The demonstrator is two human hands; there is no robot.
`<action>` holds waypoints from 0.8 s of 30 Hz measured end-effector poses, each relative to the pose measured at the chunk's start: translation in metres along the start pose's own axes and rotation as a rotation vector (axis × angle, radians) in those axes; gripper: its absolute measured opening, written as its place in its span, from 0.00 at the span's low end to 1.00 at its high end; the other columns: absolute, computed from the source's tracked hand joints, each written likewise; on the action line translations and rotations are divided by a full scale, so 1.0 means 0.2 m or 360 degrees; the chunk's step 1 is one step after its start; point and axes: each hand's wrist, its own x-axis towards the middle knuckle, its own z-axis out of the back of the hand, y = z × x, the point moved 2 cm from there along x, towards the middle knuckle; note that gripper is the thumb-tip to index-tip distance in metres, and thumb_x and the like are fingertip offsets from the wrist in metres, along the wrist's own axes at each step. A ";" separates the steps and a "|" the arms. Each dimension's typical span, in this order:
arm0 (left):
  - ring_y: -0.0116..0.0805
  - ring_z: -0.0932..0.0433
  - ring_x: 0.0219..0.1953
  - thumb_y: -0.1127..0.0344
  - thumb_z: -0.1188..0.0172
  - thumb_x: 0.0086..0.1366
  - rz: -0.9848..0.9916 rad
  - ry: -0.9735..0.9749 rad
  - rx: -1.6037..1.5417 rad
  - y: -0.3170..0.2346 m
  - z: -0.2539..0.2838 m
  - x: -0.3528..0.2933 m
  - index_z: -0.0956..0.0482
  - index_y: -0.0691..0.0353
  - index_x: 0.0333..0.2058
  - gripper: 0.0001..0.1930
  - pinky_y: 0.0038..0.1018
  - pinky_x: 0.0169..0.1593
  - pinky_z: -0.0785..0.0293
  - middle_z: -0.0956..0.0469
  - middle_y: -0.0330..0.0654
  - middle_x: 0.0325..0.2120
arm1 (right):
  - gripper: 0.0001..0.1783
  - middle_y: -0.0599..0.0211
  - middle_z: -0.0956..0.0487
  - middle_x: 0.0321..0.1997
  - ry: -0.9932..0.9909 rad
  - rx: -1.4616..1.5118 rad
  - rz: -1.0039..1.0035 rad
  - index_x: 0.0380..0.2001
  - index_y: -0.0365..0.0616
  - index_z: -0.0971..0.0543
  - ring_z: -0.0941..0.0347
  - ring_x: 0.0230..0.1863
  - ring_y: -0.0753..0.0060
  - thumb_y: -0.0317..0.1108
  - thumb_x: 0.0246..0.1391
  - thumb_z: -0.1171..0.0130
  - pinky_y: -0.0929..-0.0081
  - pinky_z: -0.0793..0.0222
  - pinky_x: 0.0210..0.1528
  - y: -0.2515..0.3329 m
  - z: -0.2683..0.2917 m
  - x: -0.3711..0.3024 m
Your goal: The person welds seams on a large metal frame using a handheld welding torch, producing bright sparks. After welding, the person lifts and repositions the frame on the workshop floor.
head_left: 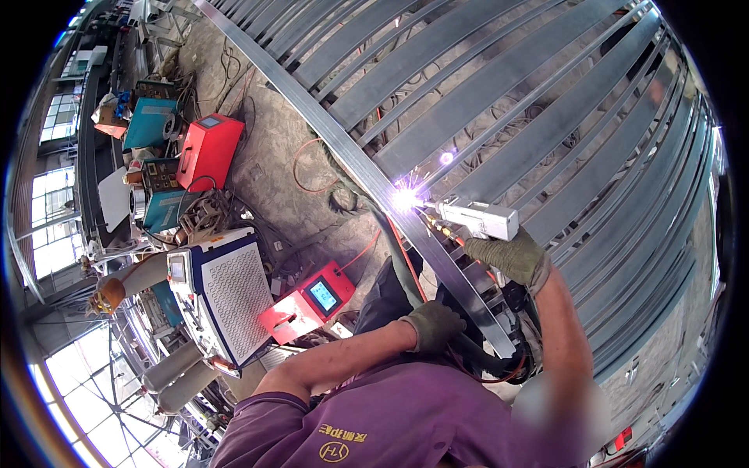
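My right hand [511, 257], in a grey-green work glove, is closed round the handle of a silver handheld welding gun [488, 219]. The gun's nozzle points left at a bright white-violet arc [406, 198] with sparks. That arc burns where a slat end meets the long metal side rail [328, 129] of a large slatted metal frame [499, 117]. Close to my body, my left hand [437, 326] wears a matching glove and is curled closed beside the rail's near end. Dark hoses pass near it, and whatever its fingers hold, if anything, is hidden. Glare covers the weld spot.
Left of the frame stand a red machine with a lit screen [321, 296], a white-and-blue cabinet with a perforated panel [234, 296], another red machine [209, 152] and teal machines [150, 122]. Hoses and cables lie across the concrete floor [269, 175] and under the slats.
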 end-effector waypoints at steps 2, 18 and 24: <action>0.48 0.14 0.46 0.63 0.37 0.60 0.0001 0.0004 0.0002 0.00 0.00 0.00 0.17 0.57 0.44 0.13 0.44 0.49 0.20 0.15 0.45 0.39 | 0.33 0.66 0.14 0.41 0.0063 -0.0080 -0.0179 0.62 0.46 0.22 0.21 0.37 0.75 0.44 0.55 0.24 0.72 0.21 0.40 0.00 0.02 0.00; 0.48 0.14 0.45 0.63 0.38 0.61 -0.0033 -0.0025 0.0019 0.00 -0.02 0.00 0.16 0.58 0.43 0.13 0.43 0.49 0.19 0.14 0.46 0.39 | 0.29 0.67 0.15 0.40 0.0023 0.0080 -0.0082 0.59 0.45 0.20 0.23 0.34 0.76 0.41 0.56 0.25 0.72 0.23 0.36 -0.05 0.01 -0.01; 0.48 0.14 0.45 0.63 0.38 0.62 -0.0026 -0.0005 0.0022 0.00 -0.01 0.00 0.16 0.58 0.44 0.13 0.43 0.49 0.19 0.14 0.46 0.39 | 0.28 0.68 0.15 0.38 0.0029 0.0143 -0.0008 0.58 0.44 0.20 0.23 0.33 0.78 0.38 0.55 0.25 0.72 0.25 0.33 -0.08 0.01 -0.01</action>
